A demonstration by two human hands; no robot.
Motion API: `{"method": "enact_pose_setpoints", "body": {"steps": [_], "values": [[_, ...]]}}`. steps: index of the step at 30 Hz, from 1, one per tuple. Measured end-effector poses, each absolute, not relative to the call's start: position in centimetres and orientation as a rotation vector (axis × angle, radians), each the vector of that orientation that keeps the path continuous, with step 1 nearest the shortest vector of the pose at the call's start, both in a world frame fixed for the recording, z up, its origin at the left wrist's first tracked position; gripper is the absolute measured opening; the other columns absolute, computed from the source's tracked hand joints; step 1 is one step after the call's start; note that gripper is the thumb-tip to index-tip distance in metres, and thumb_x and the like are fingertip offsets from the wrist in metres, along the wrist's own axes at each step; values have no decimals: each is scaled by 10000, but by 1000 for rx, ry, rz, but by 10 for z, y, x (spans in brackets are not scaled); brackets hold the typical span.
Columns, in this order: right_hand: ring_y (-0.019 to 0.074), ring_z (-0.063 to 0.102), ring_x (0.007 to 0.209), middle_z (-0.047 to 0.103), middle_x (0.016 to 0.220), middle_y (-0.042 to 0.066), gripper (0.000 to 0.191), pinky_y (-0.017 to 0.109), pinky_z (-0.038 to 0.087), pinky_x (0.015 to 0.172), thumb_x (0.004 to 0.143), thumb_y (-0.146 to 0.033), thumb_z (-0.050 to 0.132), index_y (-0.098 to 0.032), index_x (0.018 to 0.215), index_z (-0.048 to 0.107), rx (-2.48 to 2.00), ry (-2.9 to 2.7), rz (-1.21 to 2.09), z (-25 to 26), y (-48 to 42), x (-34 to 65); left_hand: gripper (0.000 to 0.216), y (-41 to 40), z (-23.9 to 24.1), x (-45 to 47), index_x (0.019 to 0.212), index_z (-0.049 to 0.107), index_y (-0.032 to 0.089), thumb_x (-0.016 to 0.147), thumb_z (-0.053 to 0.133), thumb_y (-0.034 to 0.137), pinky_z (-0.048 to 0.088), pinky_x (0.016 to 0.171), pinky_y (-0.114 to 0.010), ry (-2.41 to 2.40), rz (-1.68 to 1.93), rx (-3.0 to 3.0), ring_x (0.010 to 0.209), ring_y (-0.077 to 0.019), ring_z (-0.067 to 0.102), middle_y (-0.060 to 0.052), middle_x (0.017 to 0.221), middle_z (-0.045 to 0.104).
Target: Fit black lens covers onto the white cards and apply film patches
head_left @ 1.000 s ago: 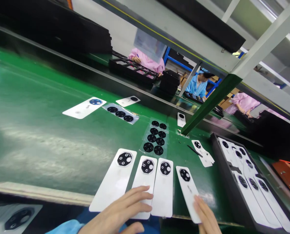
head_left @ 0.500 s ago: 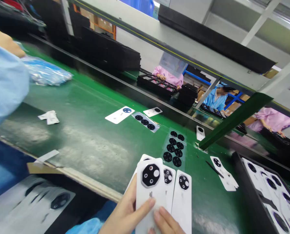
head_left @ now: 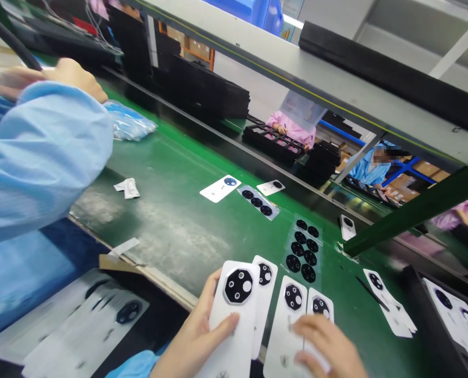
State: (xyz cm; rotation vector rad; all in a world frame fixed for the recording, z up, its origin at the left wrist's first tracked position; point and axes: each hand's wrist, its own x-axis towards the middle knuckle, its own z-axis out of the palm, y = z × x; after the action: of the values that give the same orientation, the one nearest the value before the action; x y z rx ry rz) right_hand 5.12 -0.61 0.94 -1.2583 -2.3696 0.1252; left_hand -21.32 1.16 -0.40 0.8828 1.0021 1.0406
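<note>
My left hand (head_left: 194, 331) grips a white phone back panel (head_left: 234, 320) with a black octagonal camera piece at its top; the thumb lies on its face. Another white panel (head_left: 265, 283) shows partly behind it; whether that one is held too is unclear. My right hand (head_left: 328, 346) is over two more panels, a nearer one (head_left: 281, 328) and a farther-right one (head_left: 324, 310). Its fingers are apart and bent, near or touching these panels, and grip nothing that I can see. A clear sheet of black camera pieces (head_left: 302, 249) lies just beyond.
A co-worker's blue sleeve (head_left: 56, 157) reaches in from the left. Panels fill a black tray (head_left: 415, 294) at right; more lie in a box at lower left (head_left: 80, 320). Loose panels (head_left: 218, 191) and tweezers (head_left: 371, 294) lie on the green bench (head_left: 171, 210). A green post (head_left: 407, 210) slants at right.
The view has swung left. My left hand has moved its panel left, apart from the others. My right hand has left that panel and moved right over the two lying beside it.
</note>
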Motion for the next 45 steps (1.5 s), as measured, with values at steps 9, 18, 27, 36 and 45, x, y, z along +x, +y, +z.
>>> {"method": "enact_pose_setpoints", "body": {"steps": [9,18,27,36,45], "values": [[190,567,838,595,950,46,228,301,480,659,727,-278,601,-224,944,645,-1819,-2148,648,11,96,131,699,11,-16,-196,1337,212,271,782,595,456,399,989,-396,931,921,992,1178,-301,477,-86,1249,512],[147,489,757,509,860,-9,313,298,445,734,601,-229,714,-215,862,543,-1835,-2123,671,-24,127,120,662,9,-12,-184,1327,176,271,814,533,490,382,996,-400,939,876,1072,1096,-282,528,-95,1284,463],[140,454,723,441,782,-30,339,290,421,702,526,-174,734,-212,739,473,-1867,-2117,754,-25,140,119,637,10,-15,-176,1323,207,248,808,567,352,353,1008,-355,897,906,1053,1211,-277,434,-90,1337,416],[147,462,720,461,797,-30,342,298,432,707,557,-231,703,-231,803,465,-1847,-2109,751,-31,135,123,690,12,-17,-174,1318,213,231,770,623,321,421,879,-343,825,926,923,1081,-269,514,-96,1235,498],[171,503,769,482,848,-4,313,325,458,735,580,-285,679,-228,841,515,-1881,-2095,725,-36,132,127,663,15,-20,-175,1306,236,257,768,622,269,423,846,-315,814,948,915,1017,-234,530,-66,1209,501]]}}
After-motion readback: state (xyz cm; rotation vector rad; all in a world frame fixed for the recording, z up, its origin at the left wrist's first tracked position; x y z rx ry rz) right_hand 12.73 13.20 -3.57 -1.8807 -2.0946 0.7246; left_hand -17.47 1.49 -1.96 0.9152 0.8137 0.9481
